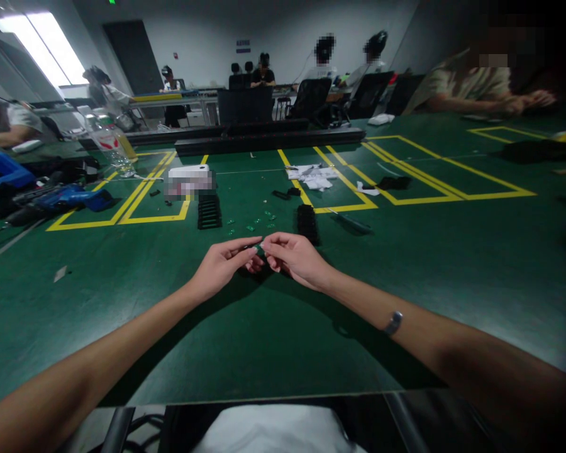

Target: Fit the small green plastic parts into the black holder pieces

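My left hand (226, 261) and my right hand (295, 257) meet above the green table (264, 346). Between their fingertips is a small green piece (260, 250), pinched from both sides and mostly covered. Just beyond the hands lie several small, flat green pieces (251, 228) that look like tiny circuit boards. A black slotted rack (209, 211) stands to their left. Another black rack (306, 223), packed more densely, is close behind my right hand. Small black parts (283, 194) rest farther back between the racks.
A white box (188, 179) and clear bottles (106, 141) stand at the back left. Blue tools (80, 196) lie at the far left. Crumpled white paper (314, 176) and a dark slender object (351, 223) are on the right. A long black bar (268, 141) crosses behind; a person sits far right.
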`<state>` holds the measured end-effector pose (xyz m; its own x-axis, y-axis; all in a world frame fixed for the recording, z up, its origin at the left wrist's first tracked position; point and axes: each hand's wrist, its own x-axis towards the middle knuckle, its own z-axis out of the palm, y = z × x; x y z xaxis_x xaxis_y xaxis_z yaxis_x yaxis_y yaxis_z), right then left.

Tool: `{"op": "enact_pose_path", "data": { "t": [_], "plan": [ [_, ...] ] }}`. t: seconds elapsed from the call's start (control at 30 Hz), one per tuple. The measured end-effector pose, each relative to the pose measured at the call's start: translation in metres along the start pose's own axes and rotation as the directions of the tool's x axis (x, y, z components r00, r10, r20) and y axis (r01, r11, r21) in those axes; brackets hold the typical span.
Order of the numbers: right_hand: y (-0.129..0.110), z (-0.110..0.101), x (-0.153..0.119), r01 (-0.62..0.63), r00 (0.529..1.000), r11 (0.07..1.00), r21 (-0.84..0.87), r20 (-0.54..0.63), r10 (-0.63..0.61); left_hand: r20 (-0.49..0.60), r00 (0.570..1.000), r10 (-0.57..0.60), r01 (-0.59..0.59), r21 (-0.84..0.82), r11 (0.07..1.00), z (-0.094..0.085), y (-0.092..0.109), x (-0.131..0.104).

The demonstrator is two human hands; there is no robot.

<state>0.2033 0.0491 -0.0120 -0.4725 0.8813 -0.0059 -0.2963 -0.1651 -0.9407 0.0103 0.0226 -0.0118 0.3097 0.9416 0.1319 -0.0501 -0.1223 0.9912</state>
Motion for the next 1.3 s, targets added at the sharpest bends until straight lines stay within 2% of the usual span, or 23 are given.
{"op": "enact_pose_path", "data": {
  "t": [0.33,0.63,0.9,1.3],
  "plan": [
    [0.0041,-0.0006,0.0007,0.062,0.998,0.998,-0.022,0.006,-0.062,0.006,0.999,-0.040,0.040,-0.075,0.996,0.0008,0.0014,-0.0001],
    [0.0057,-0.0012,0.0009,0.092,0.996,0.991,-0.098,0.023,-0.090,-0.051,0.997,-0.053,0.051,-0.055,0.997,0.0003,0.0008,-0.0004],
    [0.0036,0.0029,-0.0011,0.096,0.995,0.984,-0.149,-0.017,-0.099,-0.021,0.998,-0.058,0.055,-0.103,0.993,-0.0006,0.0006,0.0000],
    [0.0030,0.0058,-0.0050,0.128,0.990,0.959,-0.251,-0.023,-0.138,0.008,1.000,-0.008,0.008,0.043,0.999,0.0021,0.0048,-0.0022]
  ]
}}
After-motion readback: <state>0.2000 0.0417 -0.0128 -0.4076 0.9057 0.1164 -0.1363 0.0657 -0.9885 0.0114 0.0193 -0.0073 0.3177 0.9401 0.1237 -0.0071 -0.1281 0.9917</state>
